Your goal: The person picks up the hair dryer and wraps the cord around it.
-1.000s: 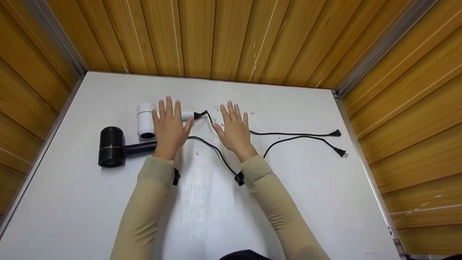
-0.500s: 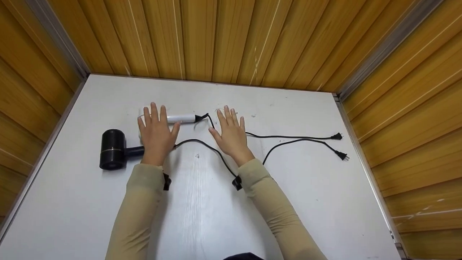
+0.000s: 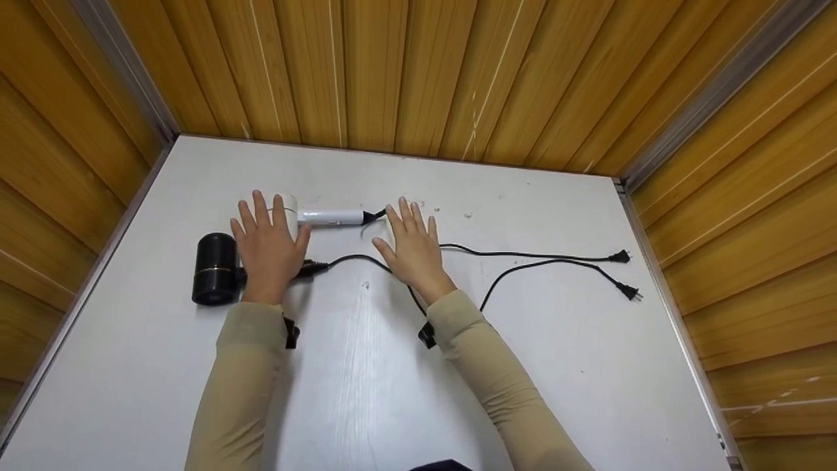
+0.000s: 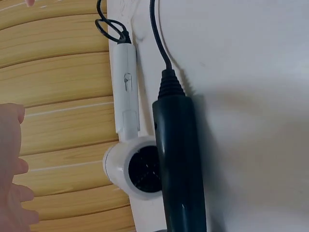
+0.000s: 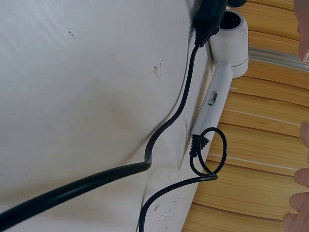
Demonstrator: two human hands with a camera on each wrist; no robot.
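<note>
My left hand (image 3: 267,255) is held flat with fingers spread, above the black hair dryer's handle and partly covering the white hair dryer's head. The black hair dryer (image 3: 216,269) lies at the left of the table; its dark handle (image 4: 179,159) shows whole-length in the left wrist view. Behind it lies the white hair dryer (image 3: 332,217), handle pointing right. My right hand (image 3: 416,254), fingers straight, hovers over the black cords (image 5: 181,104) in the middle. Neither hand grips anything.
Two plugs, an upper plug (image 3: 620,256) and a lower plug (image 3: 630,292), lie at the right side of the white table (image 3: 366,392). Yellow wood-look panels (image 3: 431,72) close off the back and both sides.
My left hand has moved left, from beside the white hair dryer's head to over the black one's handle, uncovering the white handle. My right hand has shifted slightly left, fingers still straight.
</note>
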